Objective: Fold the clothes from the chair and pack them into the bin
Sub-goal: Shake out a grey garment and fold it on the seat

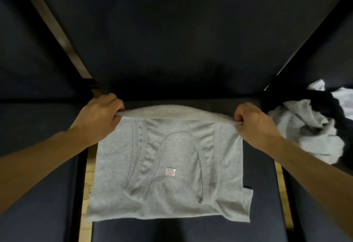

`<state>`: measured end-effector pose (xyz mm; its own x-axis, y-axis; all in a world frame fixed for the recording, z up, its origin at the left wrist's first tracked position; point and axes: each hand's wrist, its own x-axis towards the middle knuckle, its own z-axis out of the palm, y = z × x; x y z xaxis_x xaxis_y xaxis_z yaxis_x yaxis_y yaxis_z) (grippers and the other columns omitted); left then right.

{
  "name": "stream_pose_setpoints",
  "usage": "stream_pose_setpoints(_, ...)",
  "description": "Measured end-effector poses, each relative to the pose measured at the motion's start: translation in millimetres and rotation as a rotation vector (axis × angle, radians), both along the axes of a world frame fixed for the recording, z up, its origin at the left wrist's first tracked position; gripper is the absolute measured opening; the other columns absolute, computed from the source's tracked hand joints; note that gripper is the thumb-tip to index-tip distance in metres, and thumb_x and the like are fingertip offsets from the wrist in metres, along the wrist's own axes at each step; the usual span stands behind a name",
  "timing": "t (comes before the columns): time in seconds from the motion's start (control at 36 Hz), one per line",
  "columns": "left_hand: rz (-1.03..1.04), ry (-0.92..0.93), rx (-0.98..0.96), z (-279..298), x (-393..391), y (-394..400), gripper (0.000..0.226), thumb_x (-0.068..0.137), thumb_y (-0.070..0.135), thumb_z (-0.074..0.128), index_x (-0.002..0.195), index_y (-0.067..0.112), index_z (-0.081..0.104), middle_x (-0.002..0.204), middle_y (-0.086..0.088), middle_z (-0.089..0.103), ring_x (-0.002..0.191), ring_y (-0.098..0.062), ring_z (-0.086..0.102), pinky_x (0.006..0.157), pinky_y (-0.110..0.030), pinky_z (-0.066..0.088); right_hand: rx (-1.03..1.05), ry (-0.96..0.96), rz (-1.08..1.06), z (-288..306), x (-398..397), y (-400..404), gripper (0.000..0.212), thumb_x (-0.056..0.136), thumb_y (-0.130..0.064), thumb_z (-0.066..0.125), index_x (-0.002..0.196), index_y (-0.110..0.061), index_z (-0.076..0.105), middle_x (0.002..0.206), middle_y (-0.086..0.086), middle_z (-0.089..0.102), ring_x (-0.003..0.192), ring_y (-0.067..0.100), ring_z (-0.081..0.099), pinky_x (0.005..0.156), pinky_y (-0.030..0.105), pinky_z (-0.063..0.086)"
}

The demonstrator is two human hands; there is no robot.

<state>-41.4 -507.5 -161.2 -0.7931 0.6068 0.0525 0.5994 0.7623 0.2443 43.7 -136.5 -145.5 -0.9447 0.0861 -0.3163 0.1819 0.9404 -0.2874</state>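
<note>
A light grey tank top (170, 167) lies folded over on the dark surface (172, 50) in front of me, its straps and a small white neck label facing up. My left hand (99, 113) grips the far left corner of the fold. My right hand (256, 125) pinches the far right corner. The far edge of the cloth is lifted and stretched between both hands. No bin is visible.
A heap of grey, white and black clothes (313, 127) lies at the right, close to my right hand. Dark padded surfaces (38, 194) flank the middle one, with narrow gaps showing a wooden floor (88, 180).
</note>
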Motion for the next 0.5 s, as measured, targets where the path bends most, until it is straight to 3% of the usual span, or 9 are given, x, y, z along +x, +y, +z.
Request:
stream_pose_setpoints(0.08,0.009,-0.042,-0.014,8.0,25.0,-6.9,0.020,0.066,-0.011,0.070,0.072,0.002,0.057,0.072,-0.011,0.053,0.057,-0.028,0.052,0.054,-0.032,0.036,-0.040,-0.026,0.060,5.7,23.9,-0.6,0.026,0.077,0.004,0.057,0.076,-0.017,0.042,0.079,-0.006,0.039,0.076,0.016,0.041,0.063,0.028,0.032)
stream_pose_setpoints(0.22,0.012,-0.063,-0.060,28.0,75.0,-16.9,0.032,0.056,-0.011,0.073,0.068,0.008,0.051,0.067,-0.006,0.049,0.054,-0.021,0.046,0.054,-0.028,0.033,-0.114,-0.087,0.168,20.8,70.4,-0.2,0.048,0.076,0.006,0.055,0.066,-0.031,0.025,0.072,-0.011,0.034,0.066,0.009,0.034,0.055,0.023,0.027)
stream_pose_setpoints(0.28,0.003,-0.092,-0.072,32.4,96.7,-20.9,0.038,0.052,-0.010,0.076,0.068,0.012,0.049,0.066,-0.003,0.048,0.052,-0.019,0.045,0.053,-0.026,0.034,-0.121,-0.109,0.192,27.2,89.6,-2.6,0.050,0.075,0.008,0.052,0.065,-0.032,0.023,0.071,-0.012,0.033,0.067,0.010,0.035,0.054,0.023,0.028)
stream_pose_setpoints(0.42,-0.096,-0.121,-0.074,34.6,140.7,-30.1,0.034,0.058,0.010,0.058,0.076,0.023,0.033,0.066,0.001,0.044,0.048,-0.019,0.046,0.051,-0.023,0.033,-0.068,-0.156,0.264,30.0,126.4,-9.2,0.047,0.079,0.002,0.051,0.066,-0.032,0.021,0.072,-0.013,0.032,0.076,0.012,0.038,0.054,0.017,0.032)
stream_pose_setpoints(0.5,-0.167,-0.106,-0.089,27.1,157.6,-32.2,0.040,0.050,0.005,0.073,0.074,0.018,0.043,0.064,0.000,0.048,0.051,-0.015,0.046,0.046,-0.025,0.039,-0.063,-0.164,0.281,22.1,136.9,-11.6,0.045,0.080,0.001,0.049,0.067,-0.032,0.021,0.072,-0.013,0.031,0.078,0.011,0.039,0.053,0.018,0.030)
